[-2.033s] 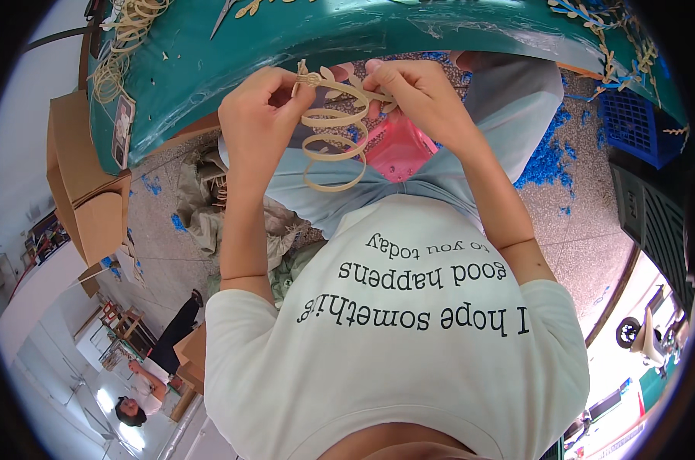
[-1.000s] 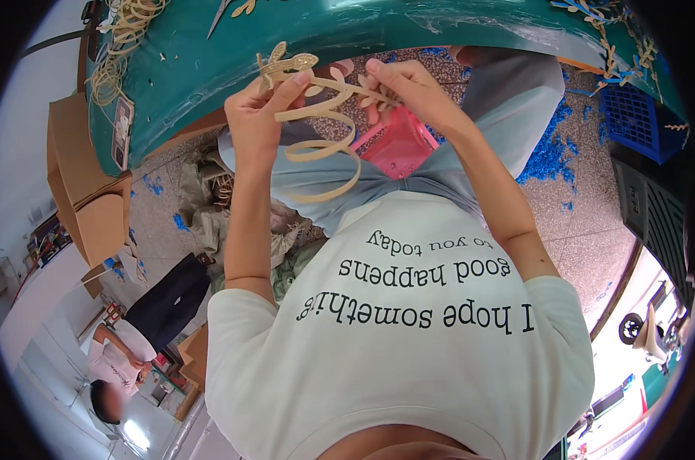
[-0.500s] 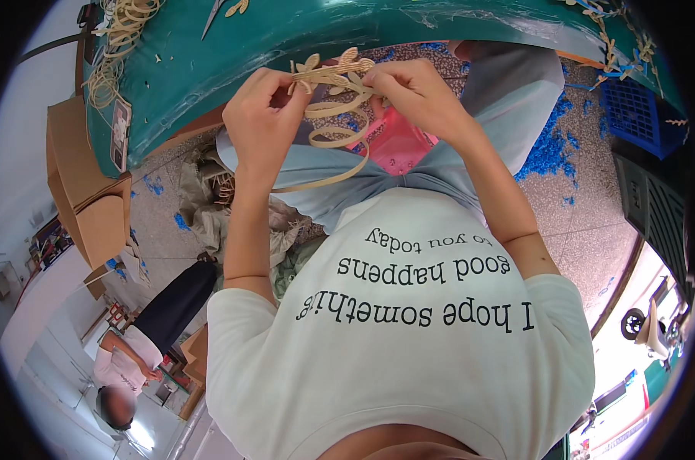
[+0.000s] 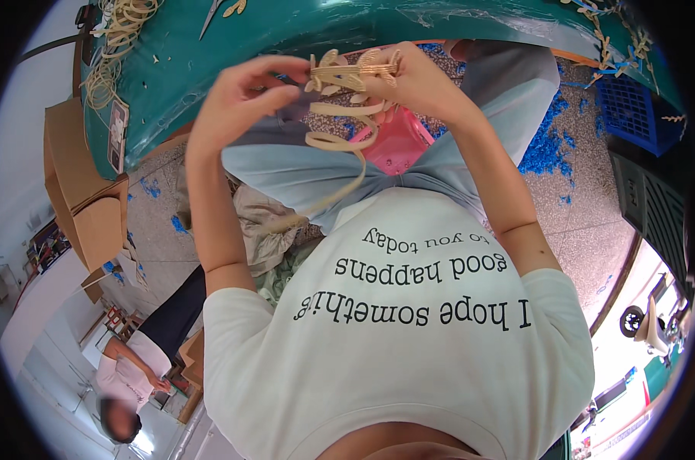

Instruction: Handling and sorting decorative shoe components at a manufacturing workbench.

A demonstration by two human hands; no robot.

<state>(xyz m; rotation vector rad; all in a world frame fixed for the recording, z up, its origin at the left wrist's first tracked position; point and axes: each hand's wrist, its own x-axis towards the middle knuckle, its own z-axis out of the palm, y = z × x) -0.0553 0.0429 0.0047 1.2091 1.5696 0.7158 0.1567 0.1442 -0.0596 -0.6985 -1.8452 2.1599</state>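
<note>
A gold leaf-shaped ornament [image 4: 338,75], with several leaves along a banded strip, is held up over my lap near the table edge. My right hand [image 4: 424,86] grips its right end, fingers curled round it. My left hand [image 4: 240,100] is open just left of the ornament, thumb and fingers apart; whether the index fingertip touches it, I cannot tell. Below the ornament a narrow cream strip [image 4: 338,144] hangs in loose coils, its lower end blurred and trailing left. Behind the coils, between my legs, is a pink plastic container [image 4: 399,147], partly hidden.
On the green table [image 4: 286,38] lie scissors [image 4: 209,17], a phone [image 4: 117,134], coiled cream strips [image 4: 121,42] and leafy garlands [image 4: 616,50]. A blue crate [image 4: 631,115] stands right, cardboard boxes [image 4: 87,176] left. Blue shreds [image 4: 545,146] litter the floor. Another person [image 4: 137,360] stands lower left.
My left hand has let go of the ornament's left end and moved left, its fingers spreading. My right hand has shifted slightly up and now wraps round the right end. The hanging strip has swung.
</note>
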